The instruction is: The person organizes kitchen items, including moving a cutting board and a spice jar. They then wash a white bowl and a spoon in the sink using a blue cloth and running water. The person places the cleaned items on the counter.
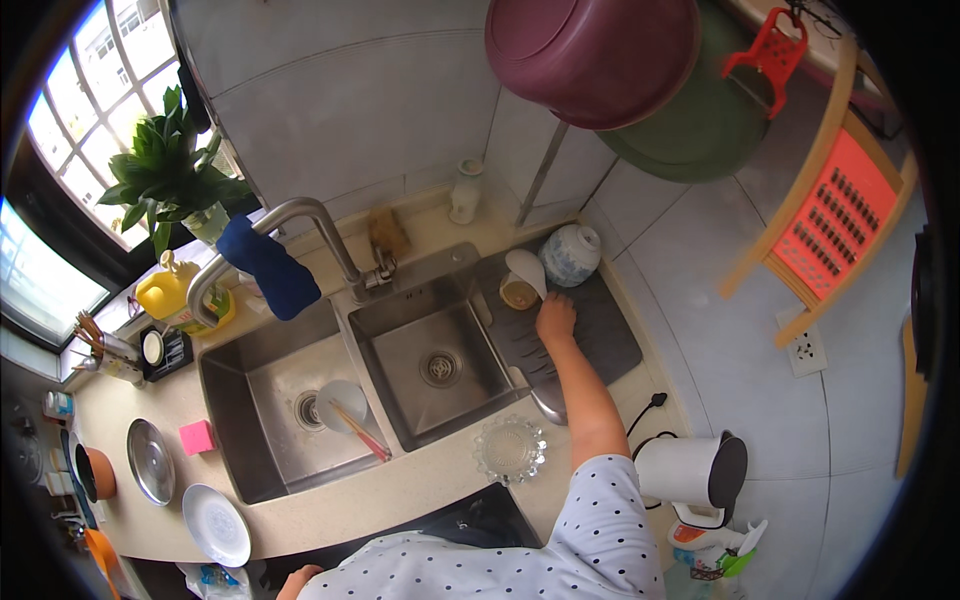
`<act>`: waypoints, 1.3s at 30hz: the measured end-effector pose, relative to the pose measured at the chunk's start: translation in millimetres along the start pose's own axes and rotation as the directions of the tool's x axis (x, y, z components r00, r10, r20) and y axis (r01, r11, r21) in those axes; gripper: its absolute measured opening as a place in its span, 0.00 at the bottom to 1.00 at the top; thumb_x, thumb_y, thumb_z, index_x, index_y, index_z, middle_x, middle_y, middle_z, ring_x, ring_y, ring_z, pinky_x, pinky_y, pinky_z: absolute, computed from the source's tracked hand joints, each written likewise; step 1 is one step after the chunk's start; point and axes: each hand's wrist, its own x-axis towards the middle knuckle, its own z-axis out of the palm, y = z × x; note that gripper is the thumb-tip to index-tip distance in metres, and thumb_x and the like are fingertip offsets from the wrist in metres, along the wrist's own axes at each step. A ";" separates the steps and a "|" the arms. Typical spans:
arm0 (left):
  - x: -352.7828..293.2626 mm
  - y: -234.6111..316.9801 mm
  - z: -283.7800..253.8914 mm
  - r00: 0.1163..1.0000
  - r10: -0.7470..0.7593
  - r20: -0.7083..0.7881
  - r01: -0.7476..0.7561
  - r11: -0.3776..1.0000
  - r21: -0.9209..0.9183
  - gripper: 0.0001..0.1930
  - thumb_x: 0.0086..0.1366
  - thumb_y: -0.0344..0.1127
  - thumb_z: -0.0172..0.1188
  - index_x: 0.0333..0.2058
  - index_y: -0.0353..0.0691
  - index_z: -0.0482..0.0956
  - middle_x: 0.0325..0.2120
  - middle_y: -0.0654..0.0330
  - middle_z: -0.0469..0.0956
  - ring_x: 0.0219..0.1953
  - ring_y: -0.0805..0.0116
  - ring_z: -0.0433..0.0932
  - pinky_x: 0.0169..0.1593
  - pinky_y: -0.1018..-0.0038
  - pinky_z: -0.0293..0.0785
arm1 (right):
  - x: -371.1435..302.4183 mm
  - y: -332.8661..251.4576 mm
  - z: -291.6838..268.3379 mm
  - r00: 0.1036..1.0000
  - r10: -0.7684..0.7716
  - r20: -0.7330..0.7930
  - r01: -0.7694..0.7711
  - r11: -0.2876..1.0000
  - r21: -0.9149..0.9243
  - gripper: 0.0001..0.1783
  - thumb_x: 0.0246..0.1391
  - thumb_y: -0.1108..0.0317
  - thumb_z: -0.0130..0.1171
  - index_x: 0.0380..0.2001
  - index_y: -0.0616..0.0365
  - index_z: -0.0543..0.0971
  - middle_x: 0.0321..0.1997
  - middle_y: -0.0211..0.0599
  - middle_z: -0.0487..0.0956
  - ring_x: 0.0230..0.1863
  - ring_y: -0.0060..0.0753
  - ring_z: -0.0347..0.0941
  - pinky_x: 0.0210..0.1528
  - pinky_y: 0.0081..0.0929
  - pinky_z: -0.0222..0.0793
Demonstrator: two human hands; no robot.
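Observation:
My right hand (556, 318) reaches over the dark grey drain mat (600, 335) right of the sink. Its fingers are closed at the narrow end of a white, rounded, spoon-shaped piece (526, 266); its exact kind is unclear. Against that piece sits a small round tan object (518, 293). Just behind stands a blue-and-white porcelain jar (570, 255). Only a bit of my left hand (298, 580) shows at the lower edge beside my body, its fingers mostly hidden.
The double steel sink's left basin (270, 385) holds a pale bowl (340, 405) with chopsticks. A faucet (330, 230) draped with a blue cloth (268, 270) arches above. A glass dish (510, 450) sits at the front rim; a white kettle (680, 470) stands right of my arm.

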 end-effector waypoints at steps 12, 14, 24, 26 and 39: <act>19.7 50.7 -4.9 0.999 0.027 0.026 -0.027 1.000 0.013 0.15 0.53 0.32 0.60 0.39 0.32 0.75 0.29 0.50 0.78 0.32 0.60 0.78 0.39 0.72 0.74 | 15.8 -36.2 -27.7 0.972 -0.222 -0.074 0.234 0.915 0.328 0.47 0.32 0.60 0.70 0.58 0.50 0.58 0.54 0.50 0.61 0.45 0.51 0.71 0.40 0.38 0.72; 12.5 57.5 -5.6 1.000 0.013 -0.029 -0.012 0.999 0.030 0.15 0.53 0.32 0.59 0.39 0.32 0.74 0.29 0.50 0.78 0.32 0.60 0.78 0.38 0.72 0.74 | 16.8 -37.5 -28.1 0.980 -0.196 -0.021 0.191 0.923 0.333 0.46 0.32 0.60 0.70 0.58 0.50 0.60 0.55 0.51 0.61 0.47 0.51 0.70 0.41 0.38 0.72; -6.6 97.0 -17.6 0.980 0.041 -0.197 -0.071 0.987 -0.145 0.10 0.57 0.29 0.54 0.37 0.32 0.76 0.28 0.52 0.79 0.31 0.68 0.77 0.37 0.75 0.72 | -2.6 -64.8 -54.4 0.883 -0.323 0.342 -0.274 0.236 0.932 0.32 0.46 0.54 0.61 0.53 0.55 0.67 0.47 0.45 0.73 0.37 0.27 0.71 0.29 0.21 0.67; -2.8 113.1 -26.3 0.954 0.113 -0.276 -0.178 0.959 -0.221 0.08 0.59 0.28 0.53 0.36 0.32 0.75 0.28 0.56 0.78 0.33 0.71 0.76 0.40 0.76 0.71 | -26.8 -88.8 -91.7 0.653 -0.572 0.497 -0.665 -0.118 0.737 0.30 0.52 0.52 0.55 0.54 0.57 0.65 0.46 0.46 0.74 0.32 0.16 0.69 0.20 0.10 0.60; 49.9 263.9 -68.0 0.808 0.495 -0.320 -0.578 0.555 -0.598 0.14 0.61 0.34 0.56 0.45 0.38 0.71 0.33 0.63 0.75 0.37 0.77 0.72 0.39 0.81 0.70 | -160.1 -198.5 -185.2 0.154 -0.883 0.444 -0.910 0.049 0.412 0.19 0.60 0.54 0.44 0.41 0.59 0.73 0.17 0.24 0.69 0.11 0.09 0.55 0.12 0.12 0.49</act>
